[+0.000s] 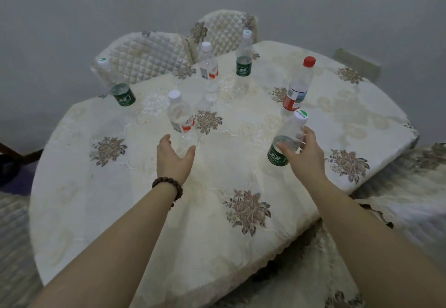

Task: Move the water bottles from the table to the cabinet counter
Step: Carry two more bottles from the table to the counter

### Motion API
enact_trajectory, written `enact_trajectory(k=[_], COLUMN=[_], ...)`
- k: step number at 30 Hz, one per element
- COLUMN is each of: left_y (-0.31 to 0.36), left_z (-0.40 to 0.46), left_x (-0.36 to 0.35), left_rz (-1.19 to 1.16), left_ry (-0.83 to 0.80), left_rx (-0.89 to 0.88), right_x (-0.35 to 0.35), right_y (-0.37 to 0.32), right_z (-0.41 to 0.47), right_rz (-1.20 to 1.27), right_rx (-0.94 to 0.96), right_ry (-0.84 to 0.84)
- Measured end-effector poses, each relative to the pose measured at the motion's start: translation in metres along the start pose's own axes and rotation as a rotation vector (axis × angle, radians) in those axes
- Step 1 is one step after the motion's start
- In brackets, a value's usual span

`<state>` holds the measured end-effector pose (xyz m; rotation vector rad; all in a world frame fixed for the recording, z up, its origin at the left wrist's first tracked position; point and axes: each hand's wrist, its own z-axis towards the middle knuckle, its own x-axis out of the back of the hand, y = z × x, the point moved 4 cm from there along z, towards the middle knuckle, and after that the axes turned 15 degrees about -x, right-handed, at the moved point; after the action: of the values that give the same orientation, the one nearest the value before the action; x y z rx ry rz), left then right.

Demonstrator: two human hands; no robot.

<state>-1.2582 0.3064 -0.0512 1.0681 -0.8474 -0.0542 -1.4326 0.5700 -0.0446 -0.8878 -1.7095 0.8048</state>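
Green-labelled bottle sits gripped between the right fingers; left fingers spread, empty.

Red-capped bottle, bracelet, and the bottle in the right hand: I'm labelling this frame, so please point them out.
Red-capped bottle [298,87]: head view, mid-body.
Bracelet [169,180]: head view, beads on the left wrist.
Held bottle [277,155]: head view, green label.

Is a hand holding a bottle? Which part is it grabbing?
The right hand grips the green-label bottle round its clear middle, just above the label. The left hand is open, holding nothing.
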Motion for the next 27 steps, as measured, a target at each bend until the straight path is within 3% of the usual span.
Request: enact_trajectory(k=[16, 21, 27], left_y=[-0.029, -0.019, 0.042], left_z=[0.107, 0.104, 0.083], left_x=[-0.017, -0.015, -0.02], left_rz=[-0.17, -0.158, -0.275], left_ry=[-0.101, -0.15, -0.297], left_rx=[-0.009, -0.098, -0.297], right_x=[-0.063, -0.043, 0.022], right_y=[-0.029, -0.025, -0.024], right_z=[-0.036, -0.05, -0.083], right_rz=[-0.023, -0.032, 0.034], right_rx=[0.027, -0.007, -0.052], right_ry=[0.039, 0.1, 0.317])
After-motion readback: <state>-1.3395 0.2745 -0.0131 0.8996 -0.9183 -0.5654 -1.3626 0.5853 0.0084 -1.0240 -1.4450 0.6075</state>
